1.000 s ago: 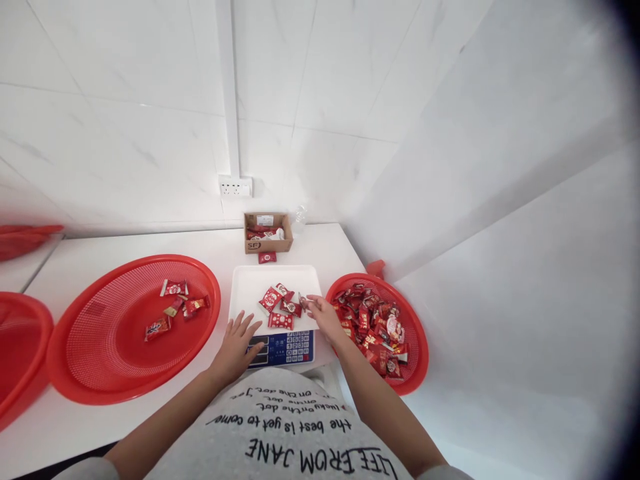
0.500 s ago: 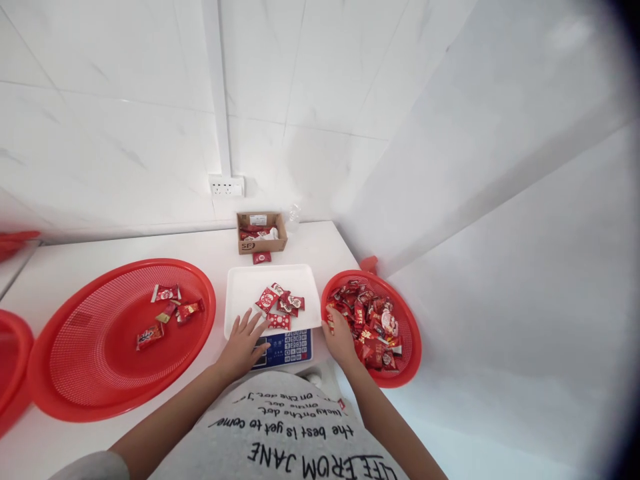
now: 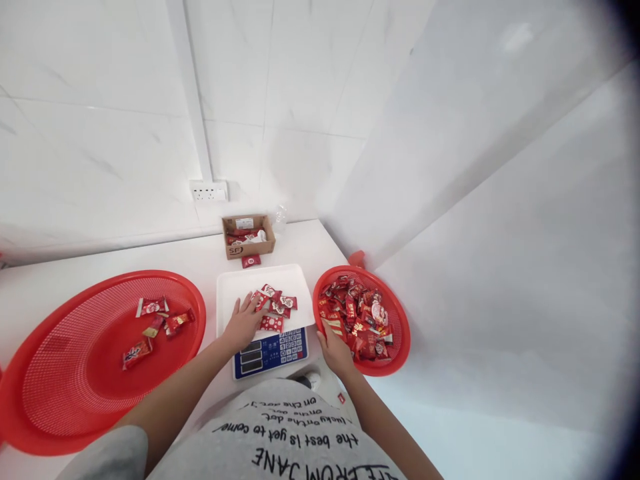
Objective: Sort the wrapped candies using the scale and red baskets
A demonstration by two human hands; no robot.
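My left hand (image 3: 244, 325) lies over the white weighing tray (image 3: 229, 280), fingers spread and palm down. Its fingertips touch a small pile of red-and-white wrapped candies (image 3: 278, 308). Under the tray, the blue keypad panel of a digital scale (image 3: 270, 352) shows at the front. My right hand (image 3: 336, 348) is closed on the near left rim of a round red plastic basket (image 3: 400, 357), thumb outside and fingers partly hidden at the rim. Many red-wrapped candies (image 3: 367, 313) fill this basket, and a red-and-gold packet (image 3: 336, 323) lies close to my fingers.
A larger red basket (image 3: 60, 400) with several wrapped candies stands on the left of the white table (image 3: 305, 243). Behind the tray sits a small cardboard box (image 3: 250, 248) holding red packets, with one red packet (image 3: 251, 261) in front. Walls border the back and right.
My left hand has slid further onto the tray, up to the candies. My right hand has shifted slightly down along the basket's rim. The view has turned a little to the right.
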